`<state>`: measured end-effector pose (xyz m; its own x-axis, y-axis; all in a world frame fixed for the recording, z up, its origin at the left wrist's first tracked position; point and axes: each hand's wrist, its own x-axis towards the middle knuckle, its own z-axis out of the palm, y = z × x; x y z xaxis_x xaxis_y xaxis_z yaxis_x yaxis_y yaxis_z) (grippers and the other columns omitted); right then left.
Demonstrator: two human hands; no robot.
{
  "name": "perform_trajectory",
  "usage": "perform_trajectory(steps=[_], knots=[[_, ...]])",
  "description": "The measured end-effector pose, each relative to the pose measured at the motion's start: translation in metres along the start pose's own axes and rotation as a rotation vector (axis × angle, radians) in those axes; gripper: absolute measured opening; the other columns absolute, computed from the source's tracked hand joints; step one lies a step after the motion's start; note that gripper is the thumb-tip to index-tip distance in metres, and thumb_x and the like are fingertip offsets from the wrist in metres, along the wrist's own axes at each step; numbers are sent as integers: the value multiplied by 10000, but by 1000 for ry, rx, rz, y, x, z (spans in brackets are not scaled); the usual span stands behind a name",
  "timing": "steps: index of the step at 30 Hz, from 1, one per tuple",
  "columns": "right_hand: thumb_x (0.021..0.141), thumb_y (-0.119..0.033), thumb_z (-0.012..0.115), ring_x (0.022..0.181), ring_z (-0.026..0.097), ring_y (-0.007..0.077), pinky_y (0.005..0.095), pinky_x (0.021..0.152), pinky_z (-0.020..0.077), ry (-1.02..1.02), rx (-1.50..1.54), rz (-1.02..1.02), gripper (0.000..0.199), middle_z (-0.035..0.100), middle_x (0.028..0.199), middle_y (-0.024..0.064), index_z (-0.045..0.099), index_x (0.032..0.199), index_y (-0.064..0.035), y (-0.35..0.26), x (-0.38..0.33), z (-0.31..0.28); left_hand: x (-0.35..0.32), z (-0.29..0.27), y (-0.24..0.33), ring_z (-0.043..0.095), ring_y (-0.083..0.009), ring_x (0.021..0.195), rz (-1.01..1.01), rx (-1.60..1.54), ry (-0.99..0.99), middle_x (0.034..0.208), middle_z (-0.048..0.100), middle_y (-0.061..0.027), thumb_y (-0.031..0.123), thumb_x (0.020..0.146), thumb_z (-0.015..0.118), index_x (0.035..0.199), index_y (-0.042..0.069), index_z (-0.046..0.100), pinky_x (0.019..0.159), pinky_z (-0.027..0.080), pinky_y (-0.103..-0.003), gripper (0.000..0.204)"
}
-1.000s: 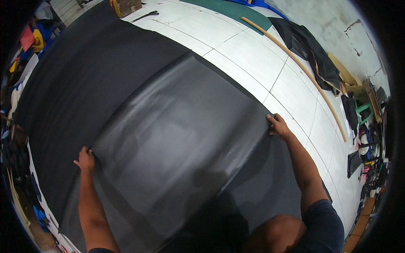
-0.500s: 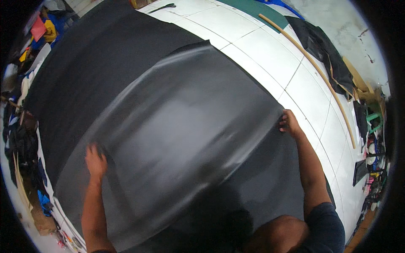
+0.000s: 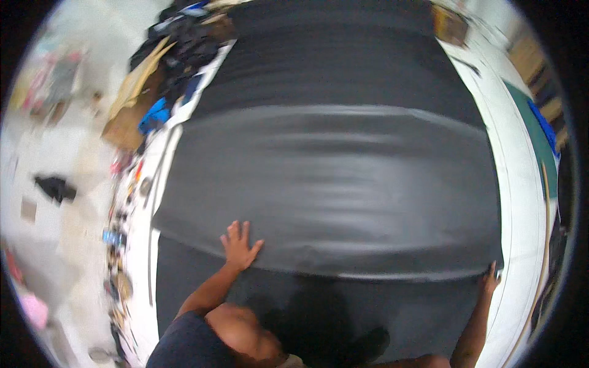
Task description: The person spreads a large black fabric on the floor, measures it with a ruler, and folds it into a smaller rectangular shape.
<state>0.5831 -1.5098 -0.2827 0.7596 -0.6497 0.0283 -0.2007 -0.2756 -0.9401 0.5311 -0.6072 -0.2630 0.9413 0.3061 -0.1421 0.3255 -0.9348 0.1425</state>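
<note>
A wide, glossy dark sheet (image 3: 343,184), like vinyl or synthetic leather, lies over a duller black layer (image 3: 343,67) that shows beyond it and nearer me. My left hand (image 3: 241,246) rests flat near the sheet's near edge, fingers spread, holding nothing. At the near right corner of the sheet, my right hand (image 3: 491,279) is closed on the edge, its fingers partly hidden. Soft ridges run sideways across the shiny surface. One bent knee (image 3: 245,331) of mine is on the near black layer.
White tabletop strips (image 3: 521,257) border the black material. A long wooden stick (image 3: 546,221) and a green mat (image 3: 524,122) lie at the right. Scissors (image 3: 466,64) are at the far right. Brown cardboard (image 3: 132,122) and several small tools line the left edge.
My view has swung to the left, so the sheet now lies straight across. My left hand has come to the near edge and lies flat; the right still holds the edge, now at the corner.
</note>
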Motion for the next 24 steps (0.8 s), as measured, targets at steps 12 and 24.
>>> perform_trajectory(steps=[12,24], knots=[[906,-397,629,688,534,164,385,747,493,-198,414,730,349,538,876,51,575,974,-59,-85,-234,187,-39,-12,-69,293,-400,1356,-382,-359,521,1453,319,-236,453,867,612,1394,60,382,1091,240,-548,697],[899,-324,610,715,497,146,343,683,510,-249,339,770,291,518,865,24,511,1034,-86,-91,-208,197,-41,-15,-159,580,-375,1036,-831,-1794,370,1139,572,-208,203,856,651,1175,-84,480,831,496,-457,463]])
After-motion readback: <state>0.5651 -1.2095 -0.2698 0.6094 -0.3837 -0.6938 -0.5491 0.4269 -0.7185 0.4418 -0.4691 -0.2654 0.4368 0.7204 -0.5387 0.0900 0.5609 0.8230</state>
